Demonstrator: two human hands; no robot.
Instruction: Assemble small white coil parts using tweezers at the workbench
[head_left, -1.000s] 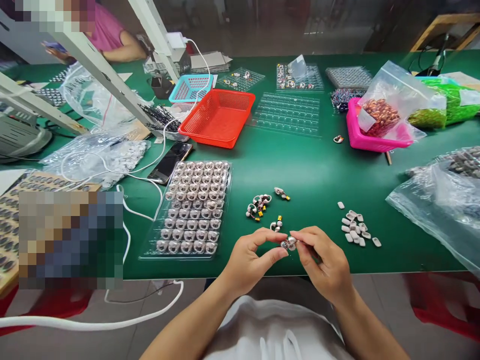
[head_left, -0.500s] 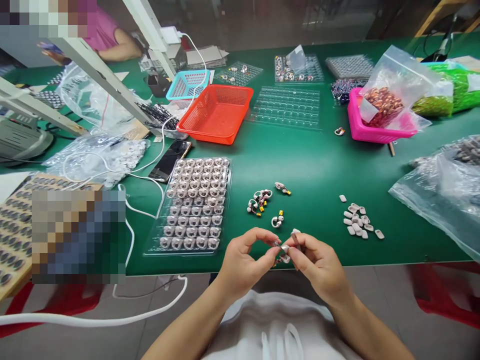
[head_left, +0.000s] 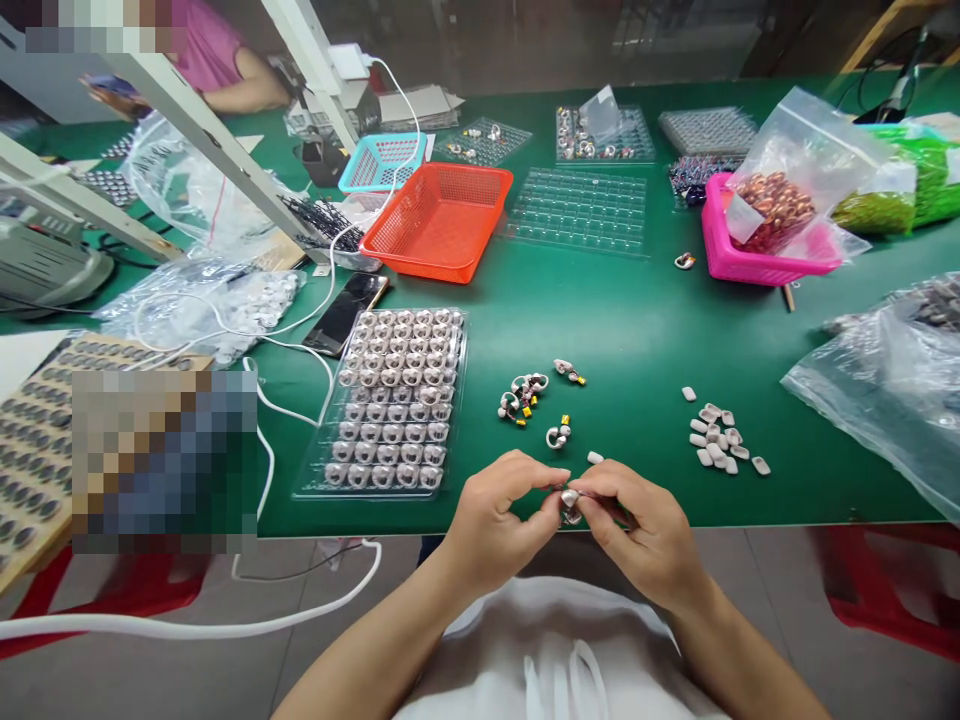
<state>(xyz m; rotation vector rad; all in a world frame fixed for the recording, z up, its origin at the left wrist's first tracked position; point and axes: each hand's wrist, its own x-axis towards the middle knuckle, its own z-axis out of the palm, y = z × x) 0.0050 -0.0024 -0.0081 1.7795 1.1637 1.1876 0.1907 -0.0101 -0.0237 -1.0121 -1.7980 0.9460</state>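
Near the table's front edge, my left hand (head_left: 499, 515) and my right hand (head_left: 641, 530) meet, fingertips pinched on a small silver-white clip-on earbud part (head_left: 571, 497). My fingers cover some of it. Just beyond the right fingertips lies a single pale cap (head_left: 595, 458). Ahead of my hands are several C-shaped earbud parts with yellow-taped ends, among them a lone one (head_left: 558, 434) and a cluster (head_left: 519, 398). Off to the right is a loose pile of small pale caps (head_left: 716, 437).
Left of my hands, a clear tray (head_left: 457, 400) carries rows of silvery parts. Behind it lie a phone (head_left: 346, 312), a red basket (head_left: 450, 265) and white cables. A pink basket (head_left: 772, 268) and plastic bags (head_left: 885, 390) are at right. A co-worker's arm (head_left: 244, 85) shows far left.
My hands stay together, and the earbud part is turned so its rounded silver side shows more. My right fingers have shifted, leaving the pale cap beyond them more exposed. The camera view has moved slightly.
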